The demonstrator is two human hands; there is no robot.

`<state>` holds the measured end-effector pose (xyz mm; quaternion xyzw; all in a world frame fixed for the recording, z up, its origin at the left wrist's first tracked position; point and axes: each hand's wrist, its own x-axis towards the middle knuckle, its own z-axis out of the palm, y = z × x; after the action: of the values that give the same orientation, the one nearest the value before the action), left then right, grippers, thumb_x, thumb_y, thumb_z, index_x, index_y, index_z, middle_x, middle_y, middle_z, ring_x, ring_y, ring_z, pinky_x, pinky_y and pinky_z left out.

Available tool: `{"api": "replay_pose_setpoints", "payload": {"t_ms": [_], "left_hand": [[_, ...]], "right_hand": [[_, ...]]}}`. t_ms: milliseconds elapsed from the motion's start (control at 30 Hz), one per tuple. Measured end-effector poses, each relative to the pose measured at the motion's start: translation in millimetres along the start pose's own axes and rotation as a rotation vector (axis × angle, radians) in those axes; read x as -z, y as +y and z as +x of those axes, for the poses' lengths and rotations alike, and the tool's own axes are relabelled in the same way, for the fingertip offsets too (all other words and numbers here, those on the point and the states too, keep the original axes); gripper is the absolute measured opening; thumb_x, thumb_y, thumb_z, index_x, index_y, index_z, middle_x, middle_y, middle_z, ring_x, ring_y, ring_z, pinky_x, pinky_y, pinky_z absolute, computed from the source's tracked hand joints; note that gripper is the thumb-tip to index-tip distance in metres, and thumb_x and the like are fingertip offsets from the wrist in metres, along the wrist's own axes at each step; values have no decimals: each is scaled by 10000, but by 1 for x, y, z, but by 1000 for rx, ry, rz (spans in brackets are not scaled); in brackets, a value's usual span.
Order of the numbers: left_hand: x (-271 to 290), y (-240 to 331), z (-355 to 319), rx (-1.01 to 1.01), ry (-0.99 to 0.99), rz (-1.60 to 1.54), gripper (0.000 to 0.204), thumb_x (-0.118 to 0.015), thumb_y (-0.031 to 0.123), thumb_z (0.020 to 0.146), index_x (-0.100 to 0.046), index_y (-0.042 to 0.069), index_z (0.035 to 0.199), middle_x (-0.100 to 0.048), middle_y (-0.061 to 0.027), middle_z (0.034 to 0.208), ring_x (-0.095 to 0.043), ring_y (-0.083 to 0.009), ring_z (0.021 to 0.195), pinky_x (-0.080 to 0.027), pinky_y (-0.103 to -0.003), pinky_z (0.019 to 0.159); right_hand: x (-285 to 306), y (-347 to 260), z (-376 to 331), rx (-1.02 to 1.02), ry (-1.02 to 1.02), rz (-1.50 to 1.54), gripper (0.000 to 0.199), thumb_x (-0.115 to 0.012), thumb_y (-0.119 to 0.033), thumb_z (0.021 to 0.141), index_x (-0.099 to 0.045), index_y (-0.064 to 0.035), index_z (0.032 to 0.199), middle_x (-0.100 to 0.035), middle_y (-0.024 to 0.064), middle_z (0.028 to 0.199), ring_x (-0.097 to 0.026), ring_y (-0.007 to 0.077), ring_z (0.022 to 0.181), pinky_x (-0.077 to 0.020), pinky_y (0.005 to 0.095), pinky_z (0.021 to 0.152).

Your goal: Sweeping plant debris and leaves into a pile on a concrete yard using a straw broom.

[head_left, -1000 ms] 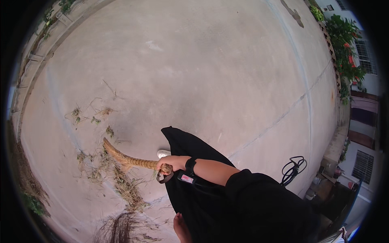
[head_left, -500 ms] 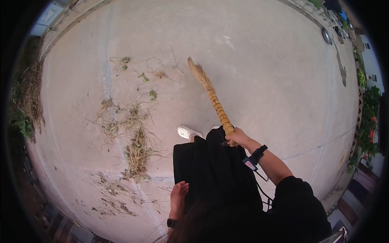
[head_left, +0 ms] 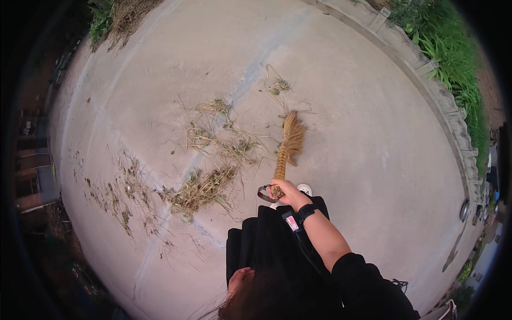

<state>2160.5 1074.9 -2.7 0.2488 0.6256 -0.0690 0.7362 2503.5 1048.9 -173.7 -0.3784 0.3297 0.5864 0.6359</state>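
Note:
My right hand (head_left: 285, 192) is closed round the bound handle of a straw broom (head_left: 281, 162). A dark strap loop hangs by the handle's end. The broom's bristles (head_left: 293, 136) fan out at the concrete floor, just right of the scattered straw. Beside my black clothing, at the lower middle, my left hand (head_left: 240, 278) is loosely open and holds nothing visible; hair hides part of it. Left of the broom lies a heap of dry straw and stems (head_left: 205, 186), with looser wisps (head_left: 237, 149) and small green bits (head_left: 280, 84) beyond it.
Finer debris (head_left: 128, 186) is spread over the floor at left. A low concrete border (head_left: 448, 114) curves along the right, with green plants (head_left: 453, 58) behind it. Dry brush (head_left: 130, 16) is piled at the far left. A white shoe (head_left: 304, 189) shows near my right hand.
My view has turned right to left, so the straw now appears nearer the middle. The broom has swung down, its bristles now spread beside the straw. My right hand keeps its grip.

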Motion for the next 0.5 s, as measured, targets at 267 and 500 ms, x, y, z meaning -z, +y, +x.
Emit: {"api": "replay_pose_setpoints", "payload": {"t_ms": [267,500], "left_hand": [[-67,23,12,-92,114,-181,293,-460,269,918,-533,27,1066,-609,-107,1000,-577,-166,916,-447,-279,832],[-165,48,32,-32,67,-274,287,-465,269,918,-548,30,1054,-612,-101,992,-573,-160,916,-440,-283,850]], "right_hand": [[-9,-168,-19,44,-172,-81,190,-569,-60,748,-471,8,896,-512,103,712,-536,170,588,-475,244,504],[29,-252,-90,15,147,-318,166,-558,-52,762,-476,10,892,-509,99,696,-551,186,585,-500,282,512]]}}
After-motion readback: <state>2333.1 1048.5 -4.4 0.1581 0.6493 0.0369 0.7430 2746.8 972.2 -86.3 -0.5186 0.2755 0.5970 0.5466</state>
